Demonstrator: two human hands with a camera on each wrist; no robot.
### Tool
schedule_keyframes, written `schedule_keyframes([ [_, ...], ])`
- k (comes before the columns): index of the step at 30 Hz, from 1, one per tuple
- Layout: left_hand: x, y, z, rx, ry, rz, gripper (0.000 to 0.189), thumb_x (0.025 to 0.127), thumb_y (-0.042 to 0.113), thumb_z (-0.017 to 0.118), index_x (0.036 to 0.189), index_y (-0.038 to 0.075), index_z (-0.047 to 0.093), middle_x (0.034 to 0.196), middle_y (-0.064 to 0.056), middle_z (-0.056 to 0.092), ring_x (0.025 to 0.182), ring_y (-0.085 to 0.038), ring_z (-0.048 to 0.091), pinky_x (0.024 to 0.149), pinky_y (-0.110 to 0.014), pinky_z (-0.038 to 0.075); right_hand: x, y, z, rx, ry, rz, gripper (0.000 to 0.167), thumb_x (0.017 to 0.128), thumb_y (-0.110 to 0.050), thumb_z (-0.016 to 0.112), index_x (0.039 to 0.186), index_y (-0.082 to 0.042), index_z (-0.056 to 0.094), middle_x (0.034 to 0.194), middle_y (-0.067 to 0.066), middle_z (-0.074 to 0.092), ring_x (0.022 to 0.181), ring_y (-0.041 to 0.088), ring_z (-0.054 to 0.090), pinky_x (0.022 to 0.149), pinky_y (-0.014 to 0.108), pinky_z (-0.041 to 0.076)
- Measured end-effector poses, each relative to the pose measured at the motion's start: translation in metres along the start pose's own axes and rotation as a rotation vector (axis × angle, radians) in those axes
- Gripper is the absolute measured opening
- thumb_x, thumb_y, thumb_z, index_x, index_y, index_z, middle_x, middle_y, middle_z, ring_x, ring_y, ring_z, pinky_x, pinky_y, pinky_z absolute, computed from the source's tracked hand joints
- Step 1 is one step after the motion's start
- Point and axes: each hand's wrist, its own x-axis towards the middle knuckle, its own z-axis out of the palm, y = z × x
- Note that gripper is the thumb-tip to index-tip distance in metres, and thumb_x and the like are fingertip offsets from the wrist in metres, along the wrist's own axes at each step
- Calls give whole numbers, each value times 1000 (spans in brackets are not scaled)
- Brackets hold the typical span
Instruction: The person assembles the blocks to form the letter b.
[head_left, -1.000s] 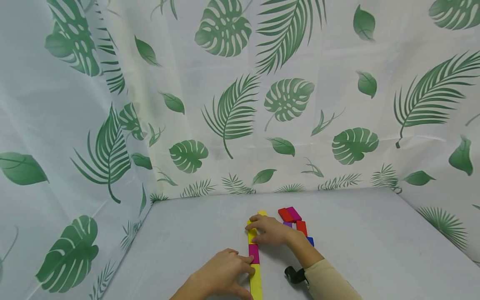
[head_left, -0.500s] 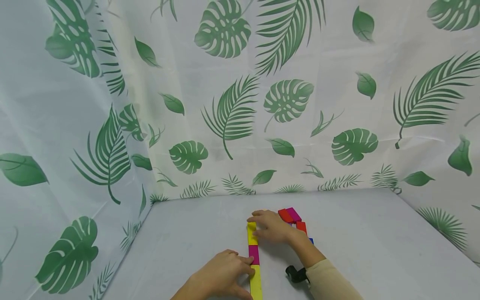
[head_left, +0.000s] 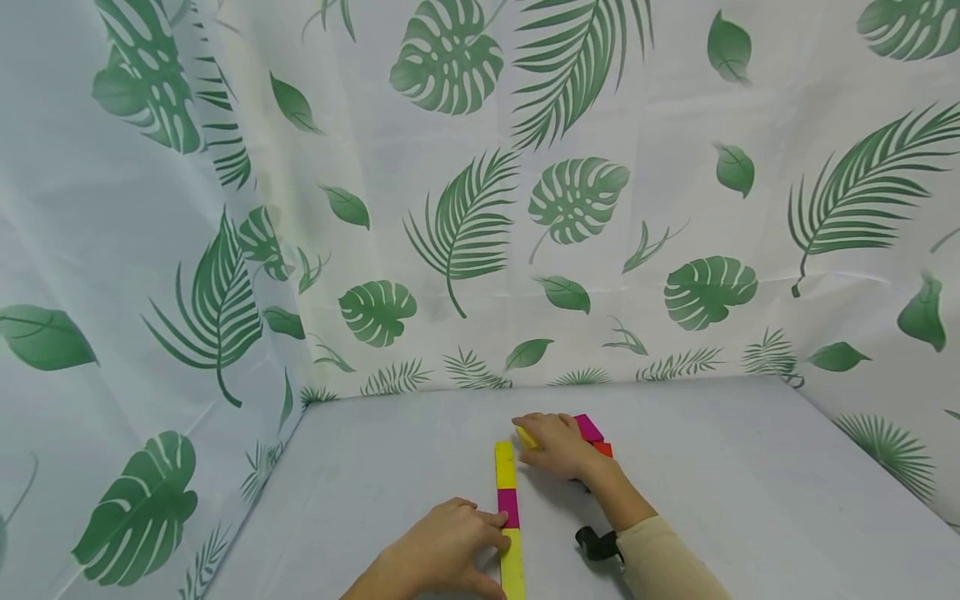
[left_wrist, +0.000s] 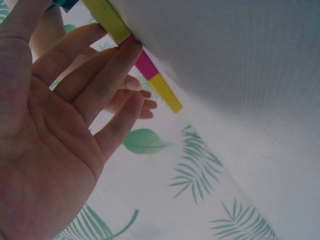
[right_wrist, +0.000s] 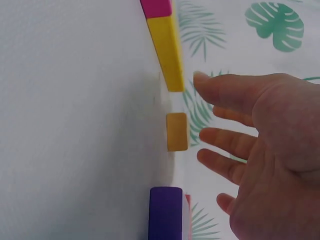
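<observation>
A straight row of blocks runs away from me in the head view: a near yellow block, a magenta block and a far yellow block. My left hand lies along the row's left side. Its fairly straight fingertips touch the near yellow and magenta blocks. Beyond the row's far end, my right hand hovers at a separate yellow block. In the right wrist view this block stands apart from the relaxed, spread fingers, just past the row's end.
Behind the right hand lie loose blocks, among them a magenta block and a red block, partly covered by it. A purple block shows low in the right wrist view. A black wrist device sits by the right sleeve. Leaf-patterned curtains border the table.
My right hand has left the far yellow block of the row and shifted right to the separate yellow block, now covering more of the loose blocks. The left hand stays in place.
</observation>
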Motion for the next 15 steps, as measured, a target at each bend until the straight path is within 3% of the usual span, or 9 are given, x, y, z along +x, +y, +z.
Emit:
schedule_keyframes([
  [15, 0, 1, -1, 13, -7, 4, 49, 80, 64, 82, 117, 32, 79, 132, 12, 71, 116, 0, 66, 103, -32, 52, -3, 1, -8, -16, -13, 57, 62, 95, -25, 76, 151, -11, 54, 152, 11, 57, 143, 34, 48, 118, 72, 24],
])
